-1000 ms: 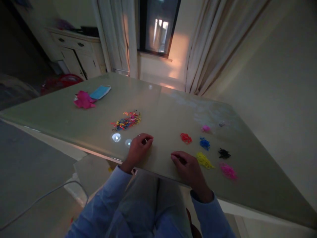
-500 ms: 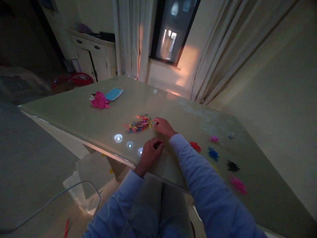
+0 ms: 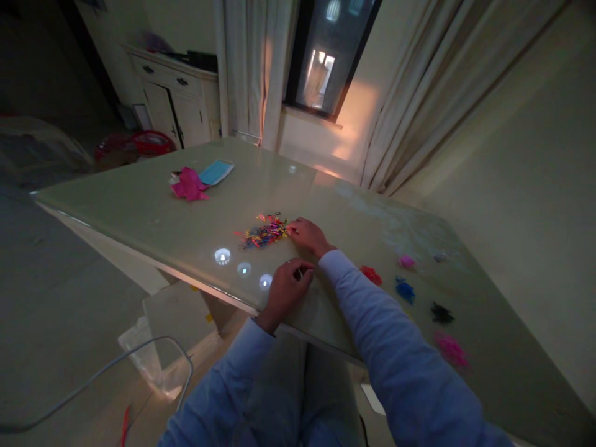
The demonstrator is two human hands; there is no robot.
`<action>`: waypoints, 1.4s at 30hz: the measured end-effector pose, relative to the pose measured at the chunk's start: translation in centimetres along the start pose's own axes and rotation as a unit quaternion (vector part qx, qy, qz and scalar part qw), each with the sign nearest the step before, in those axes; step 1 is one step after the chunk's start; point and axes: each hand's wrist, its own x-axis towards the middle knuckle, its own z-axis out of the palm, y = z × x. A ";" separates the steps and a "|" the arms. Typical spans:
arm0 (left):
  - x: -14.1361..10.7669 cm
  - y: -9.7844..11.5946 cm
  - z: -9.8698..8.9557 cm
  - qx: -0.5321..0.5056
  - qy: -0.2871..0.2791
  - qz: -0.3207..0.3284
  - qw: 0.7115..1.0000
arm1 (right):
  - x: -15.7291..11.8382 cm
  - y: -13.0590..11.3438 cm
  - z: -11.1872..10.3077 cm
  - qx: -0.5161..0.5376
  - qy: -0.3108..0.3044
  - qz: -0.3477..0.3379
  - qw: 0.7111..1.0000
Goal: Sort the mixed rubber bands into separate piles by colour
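Observation:
A mixed pile of small coloured rubber bands lies on the glossy green table. At the pile's right edge, my right hand has thumb and fingertips pinched together on a rubber band. Nearer the table's front edge is my left hand, its thumb and fingers closed in a loose ring; anything held there is too small to make out. Sorted heaps lie beyond my right forearm: red bands, blue bands, black bands and pink bands. A bit of yellow is mostly hidden by the sleeve.
A blue face mask and a crumpled pink wrapper lie toward the table's far left. Another small pink heap sits at the right. Below the front edge are a cardboard box and a grey cable.
My right fingers have closed at the edge of the pile. My left hand has shifted slightly right, still curled. The view has tilted a little.

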 end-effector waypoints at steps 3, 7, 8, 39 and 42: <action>0.0 -0.1 0.0 -0.007 0.002 0.005 1.000 | -0.4 0.4 0.1 0.011 0.012 0.000 1.000; 0.1 0.0 -0.1 -0.010 0.002 0.000 1.000 | -0.8 0.7 0.2 0.036 0.028 -0.001 0.999; 0.1 0.0 -0.1 -0.011 0.002 -0.001 1.000 | -0.9 0.7 0.2 0.043 0.032 -0.001 0.999; 0.0 0.3 -0.2 -0.027 0.010 -0.011 1.000 | -3.6 0.6 0.8 0.250 0.081 0.015 0.965; 0.0 0.3 -0.2 -0.038 0.011 -0.022 0.999 | -5.8 -0.1 0.0 0.284 0.090 0.030 0.954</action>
